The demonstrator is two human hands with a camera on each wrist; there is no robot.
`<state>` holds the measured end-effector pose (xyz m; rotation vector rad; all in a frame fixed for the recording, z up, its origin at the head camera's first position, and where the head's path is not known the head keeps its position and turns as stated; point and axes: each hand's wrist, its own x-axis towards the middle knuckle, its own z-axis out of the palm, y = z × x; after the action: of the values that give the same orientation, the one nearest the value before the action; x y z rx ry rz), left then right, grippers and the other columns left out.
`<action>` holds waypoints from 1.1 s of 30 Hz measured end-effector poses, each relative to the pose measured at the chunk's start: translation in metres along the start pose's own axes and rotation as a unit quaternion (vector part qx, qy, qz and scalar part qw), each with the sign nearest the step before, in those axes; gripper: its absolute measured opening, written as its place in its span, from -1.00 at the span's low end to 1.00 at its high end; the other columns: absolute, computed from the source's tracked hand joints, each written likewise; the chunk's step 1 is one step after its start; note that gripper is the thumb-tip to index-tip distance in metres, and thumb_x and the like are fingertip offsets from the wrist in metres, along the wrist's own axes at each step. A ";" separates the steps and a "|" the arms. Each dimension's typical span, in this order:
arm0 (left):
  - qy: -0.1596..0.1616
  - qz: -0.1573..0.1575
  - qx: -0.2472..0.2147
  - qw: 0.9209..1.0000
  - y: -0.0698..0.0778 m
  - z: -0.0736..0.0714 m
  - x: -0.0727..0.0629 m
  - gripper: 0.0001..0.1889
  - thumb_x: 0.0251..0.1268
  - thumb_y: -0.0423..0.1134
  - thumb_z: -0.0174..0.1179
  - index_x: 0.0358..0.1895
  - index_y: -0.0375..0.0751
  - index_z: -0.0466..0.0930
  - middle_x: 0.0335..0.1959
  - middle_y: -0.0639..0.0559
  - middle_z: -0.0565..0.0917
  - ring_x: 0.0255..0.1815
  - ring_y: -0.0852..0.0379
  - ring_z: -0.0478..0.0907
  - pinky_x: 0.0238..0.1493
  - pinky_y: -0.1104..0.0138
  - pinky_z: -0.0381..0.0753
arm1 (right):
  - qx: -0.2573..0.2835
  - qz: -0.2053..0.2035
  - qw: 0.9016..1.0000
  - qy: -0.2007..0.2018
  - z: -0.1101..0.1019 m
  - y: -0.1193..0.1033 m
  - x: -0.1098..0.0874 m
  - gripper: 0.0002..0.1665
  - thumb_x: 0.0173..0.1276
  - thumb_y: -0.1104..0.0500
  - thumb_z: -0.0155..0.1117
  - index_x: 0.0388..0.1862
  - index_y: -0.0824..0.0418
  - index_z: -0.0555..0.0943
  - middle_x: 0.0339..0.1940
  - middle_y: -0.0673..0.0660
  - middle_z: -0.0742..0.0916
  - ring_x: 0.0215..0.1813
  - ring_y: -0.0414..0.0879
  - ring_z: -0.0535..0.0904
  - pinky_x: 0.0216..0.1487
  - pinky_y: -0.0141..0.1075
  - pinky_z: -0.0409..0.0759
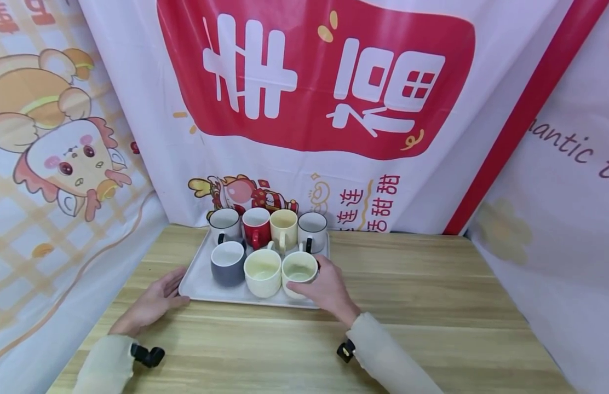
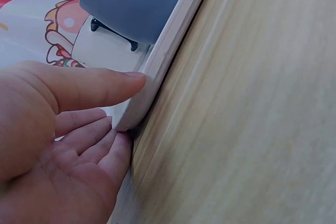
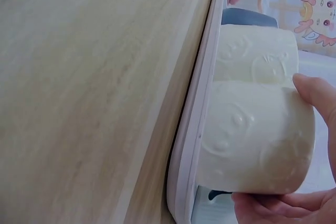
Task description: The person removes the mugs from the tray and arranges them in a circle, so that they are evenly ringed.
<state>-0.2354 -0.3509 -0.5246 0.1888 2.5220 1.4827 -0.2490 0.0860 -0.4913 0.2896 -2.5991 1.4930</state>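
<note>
A white rectangular tray (image 1: pixel 201 287) carries several mugs. My right hand (image 1: pixel 329 290) grips the front-right cream mug (image 3: pixel 257 140), thumb at its rim and fingers along its far side. This mug has raised patterns and stands upright, touching or nearly touching a similar cream mug (image 1: pixel 262 276). To their left is a grey mug (image 1: pixel 228 268). At the tray's front-left corner, my left hand (image 1: pixel 159 298) lies with its fingers extended; its thumb (image 2: pixel 113 85) touches the rim and the fingertips touch the corner's side.
Behind stand a white mug with black rim (image 1: pixel 224 223), a red mug (image 1: pixel 257 232), a yellow mug (image 1: pixel 283 230) and another black-rimmed white mug (image 1: pixel 312 227). The wooden table (image 1: pixel 408 295) extends right and in front. A printed cloth (image 1: pixel 304 109) hangs behind the tray.
</note>
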 end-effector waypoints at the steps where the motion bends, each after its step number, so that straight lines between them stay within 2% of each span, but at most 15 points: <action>1: 0.001 -0.002 0.000 1.000 0.000 0.000 0.000 0.00 0.43 -0.30 0.34 0.69 -0.48 -0.18 0.70 -0.52 -0.02 0.70 -0.48 0.02 0.61 0.15 0.39 | -0.007 0.002 1.000 0.009 0.002 -0.001 0.001 -0.03 -0.10 -0.15 0.82 0.25 0.20 0.61 0.11 0.14 0.81 0.14 0.05 0.74 0.25 -0.03 0.76; 3: 0.000 -0.003 -0.002 1.000 0.000 0.000 0.000 0.00 0.43 -0.31 0.34 0.69 -0.48 -0.18 0.70 -0.52 -0.02 0.70 -0.48 0.02 0.61 0.15 0.38 | -0.021 0.006 0.999 0.026 0.007 -0.001 0.002 -0.02 -0.14 -0.17 0.83 0.22 0.20 0.62 0.06 0.14 0.81 0.09 0.05 0.75 0.18 -0.07 0.79; 5: 0.000 0.002 -0.007 1.000 0.000 0.000 0.001 0.00 0.42 -0.30 0.35 0.69 -0.48 -0.18 0.70 -0.53 -0.02 0.70 -0.48 0.02 0.58 0.33 0.44 | -0.034 0.015 0.999 0.038 0.009 -0.003 0.003 0.00 -0.16 -0.19 0.83 0.22 0.19 0.61 0.05 0.13 0.81 0.07 0.04 0.74 0.15 -0.09 0.80; 6: 0.000 0.004 -0.008 1.000 0.000 -0.001 0.001 0.00 0.42 -0.31 0.35 0.69 -0.49 -0.18 0.69 -0.53 -0.02 0.70 -0.49 0.02 0.57 0.36 0.44 | -0.043 0.018 0.998 0.042 0.010 -0.004 0.003 0.01 -0.17 -0.21 0.83 0.23 0.19 0.61 0.04 0.12 0.81 0.06 0.04 0.74 0.13 -0.10 0.80; 10: -0.002 0.007 -0.004 1.000 -0.001 -0.001 0.000 -0.01 0.41 -0.34 0.34 0.68 -0.50 -0.17 0.69 -0.53 -0.02 0.69 -0.50 0.02 0.58 0.31 0.45 | -0.060 0.031 0.997 0.045 0.013 -0.005 0.004 0.06 -0.16 -0.24 0.81 0.27 0.19 0.58 0.05 0.10 0.79 0.06 0.01 0.71 0.11 -0.13 0.82; 12: -0.002 0.005 0.002 1.000 -0.001 -0.001 0.000 -0.01 0.42 -0.33 0.34 0.68 -0.50 -0.17 0.69 -0.53 -0.01 0.69 -0.49 0.04 0.61 0.13 0.39 | -0.065 0.032 0.996 0.043 0.013 -0.004 0.005 0.07 -0.16 -0.24 0.81 0.28 0.20 0.57 0.05 0.11 0.78 0.05 0.01 0.71 0.10 -0.14 0.81; 13: -0.002 0.007 0.003 1.000 0.000 -0.001 0.000 -0.01 0.42 -0.33 0.34 0.68 -0.51 -0.16 0.69 -0.53 -0.01 0.69 -0.49 0.04 0.61 0.10 0.38 | -0.067 0.031 0.996 0.042 0.013 -0.004 0.005 0.07 -0.17 -0.23 0.81 0.29 0.20 0.57 0.05 0.10 0.78 0.05 0.01 0.70 0.10 -0.14 0.81; 17: 0.000 0.011 0.004 1.000 0.001 0.000 0.000 -0.02 0.42 -0.31 0.34 0.67 -0.52 -0.15 0.69 -0.54 -0.01 0.68 -0.50 0.04 0.60 0.16 0.40 | -0.068 0.020 0.997 0.042 0.011 -0.002 0.006 0.06 -0.20 -0.20 0.82 0.26 0.21 0.59 0.02 0.11 0.78 0.03 0.00 0.70 0.08 -0.13 0.80; 25: -0.001 0.012 0.000 1.000 0.001 -0.001 -0.001 -0.02 0.42 -0.31 0.34 0.67 -0.53 -0.15 0.69 -0.55 -0.02 0.69 -0.51 0.03 0.58 0.33 0.43 | -0.051 0.003 0.999 0.017 0.005 0.002 0.008 -0.08 -0.16 -0.19 0.80 0.16 0.10 0.60 -0.04 0.06 0.77 -0.02 -0.02 0.69 -0.03 -0.22 0.78; 29: -0.003 0.006 -0.002 1.000 0.002 -0.001 -0.001 0.00 0.42 -0.30 0.35 0.67 -0.52 -0.17 0.69 -0.55 -0.02 0.69 -0.50 0.03 0.60 0.18 0.40 | -0.042 -0.010 0.999 -0.004 -0.001 0.004 0.008 -0.11 -0.12 -0.17 0.78 0.17 0.09 0.60 -0.02 0.06 0.76 0.00 -0.01 0.68 0.00 -0.20 0.79; 33: -0.005 0.000 -0.001 1.000 0.002 -0.001 -0.001 0.00 0.42 -0.30 0.34 0.68 -0.50 -0.18 0.69 -0.54 -0.02 0.69 -0.50 0.03 0.60 0.15 0.40 | -0.037 -0.038 0.998 -0.024 -0.009 0.005 0.009 -0.15 -0.12 -0.13 0.78 0.15 0.09 0.62 -0.03 0.08 0.78 0.00 0.01 0.71 0.02 -0.19 0.78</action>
<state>-0.2342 -0.3513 -0.5225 0.1948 2.5125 1.4812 -0.2586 0.0956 -0.4896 0.4163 -2.6409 1.3783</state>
